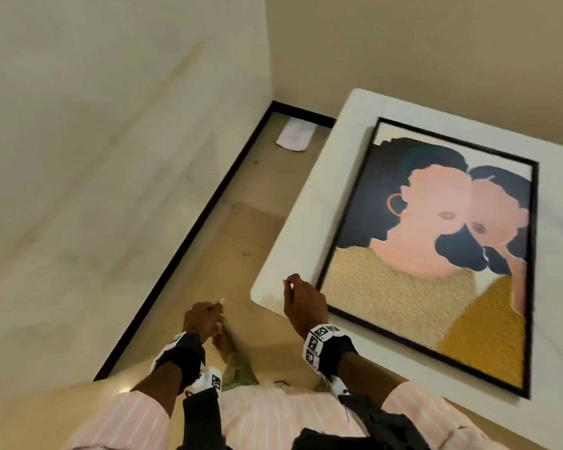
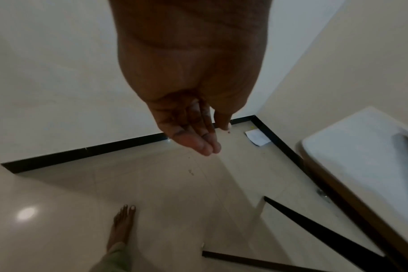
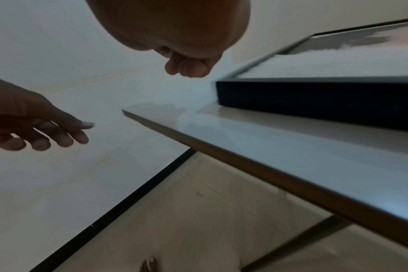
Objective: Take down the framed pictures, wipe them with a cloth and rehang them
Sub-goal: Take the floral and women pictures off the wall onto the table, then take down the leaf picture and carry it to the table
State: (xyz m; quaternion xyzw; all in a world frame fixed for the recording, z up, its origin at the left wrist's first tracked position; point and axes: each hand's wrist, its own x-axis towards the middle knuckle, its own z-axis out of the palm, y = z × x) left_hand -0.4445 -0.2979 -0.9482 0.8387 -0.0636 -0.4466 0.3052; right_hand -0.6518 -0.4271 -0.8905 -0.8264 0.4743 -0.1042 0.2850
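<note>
A black-framed picture (image 1: 429, 254) of two faces with dark hair lies flat, face up, on a white table (image 1: 293, 241). My right hand (image 1: 301, 298) hovers over the table's near left corner, just beside the frame's lower left corner (image 3: 314, 95). Its fingers (image 3: 186, 68) are loosely curled and hold nothing. My left hand (image 1: 205, 316) hangs over the floor to the left of the table, fingers (image 2: 198, 139) relaxed and empty. I see no cloth in any view.
A pale wall (image 1: 111, 157) with black skirting (image 1: 189, 238) runs along the left, close to the table. A sheet of paper (image 1: 294, 136) lies on the tiled floor in the corner. My bare foot (image 2: 122, 224) stands beside the table's dark legs (image 2: 314, 226).
</note>
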